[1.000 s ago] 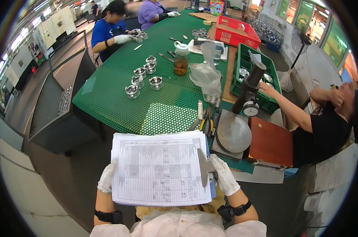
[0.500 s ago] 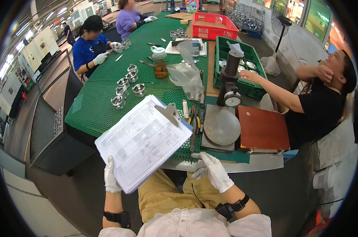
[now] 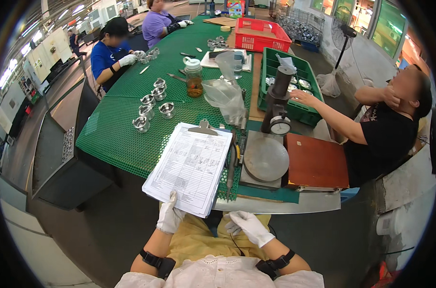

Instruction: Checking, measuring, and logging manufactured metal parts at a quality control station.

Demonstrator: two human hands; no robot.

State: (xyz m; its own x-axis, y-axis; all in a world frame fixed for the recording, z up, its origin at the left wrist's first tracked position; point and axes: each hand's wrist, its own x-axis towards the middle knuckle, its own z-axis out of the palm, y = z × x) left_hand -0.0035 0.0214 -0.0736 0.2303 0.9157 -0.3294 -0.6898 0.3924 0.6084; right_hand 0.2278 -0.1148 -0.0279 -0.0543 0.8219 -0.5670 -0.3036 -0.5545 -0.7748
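My left hand (image 3: 171,215), in a white glove, grips the lower edge of a clipboard (image 3: 204,128) with its thumb on top of the papers. A thick stack of printed form sheets (image 3: 186,168) lies under the metal clip, and the board's far end is over the green mat. My right hand (image 3: 250,226), also gloved in white, hovers over my lap by the table's near edge. Its fingers are loosely bent and apart, with nothing visible in them. Pliers (image 3: 233,156) and other slim tools lie beside the clipboard's right edge.
A dial gauge stand (image 3: 278,126) with a round plate and a reddish-brown wooden box (image 3: 316,162) occupy the right. Several metal rings (image 3: 166,110) sit on the green mat (image 3: 112,129). Beyond are a jar (image 3: 194,79), a green crate (image 3: 290,108) and a red crate (image 3: 261,43). Co-workers flank the table.
The clipboard has swung from a tilted position to more upright and moved right, its clip now toward the far side. My left hand came inward; my right hand drew back slightly from the table edge.
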